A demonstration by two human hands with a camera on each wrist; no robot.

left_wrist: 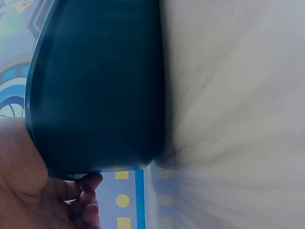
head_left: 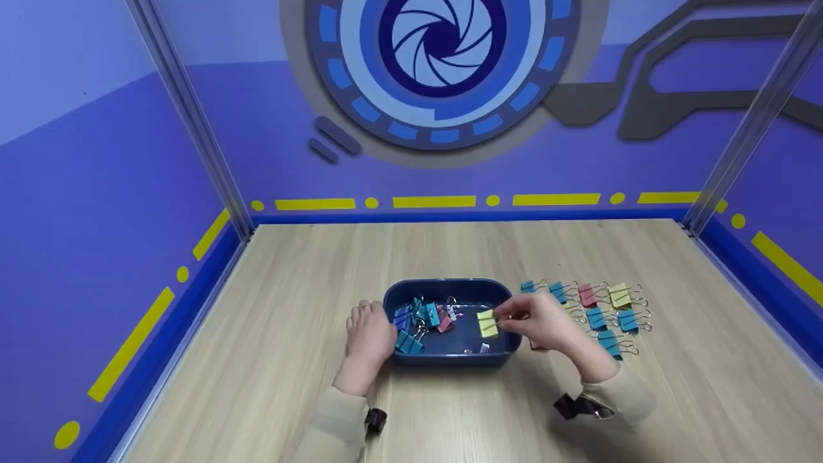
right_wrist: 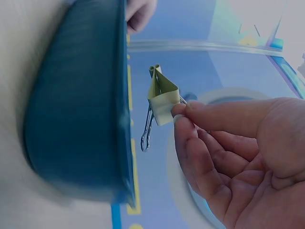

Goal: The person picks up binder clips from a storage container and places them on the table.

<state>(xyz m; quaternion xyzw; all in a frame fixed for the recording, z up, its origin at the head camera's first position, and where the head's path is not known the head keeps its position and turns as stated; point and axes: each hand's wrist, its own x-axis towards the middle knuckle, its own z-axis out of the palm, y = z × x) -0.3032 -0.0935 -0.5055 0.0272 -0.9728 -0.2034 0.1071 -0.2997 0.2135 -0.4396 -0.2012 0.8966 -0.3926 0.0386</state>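
Note:
A yellow binder clip (head_left: 488, 324) is pinched between the thumb and fingertips of my right hand (head_left: 546, 321), held by one wire handle. It hangs over the right part of a dark blue plastic bin (head_left: 450, 361). The right wrist view shows the clip (right_wrist: 164, 102) up close, beside the bin's rim, with its other wire handle hanging free. My left hand (head_left: 371, 331) grips the bin's left end, fingers curled at the rim. Inside the bin, teal binder clips (head_left: 410, 343) and a pink one (head_left: 445, 319) are heaped on the left, with small clear pieces (head_left: 484, 348) near the front wall.
Right of the bin, several binder clips lie in loose rows on the wooden table (head_left: 308, 270): teal ones (head_left: 609, 344), a pink one (head_left: 587, 295) and a yellow one (head_left: 619, 296). My right hand partly covers some. Blue printed panels (head_left: 257, 128) enclose the table's back and sides.

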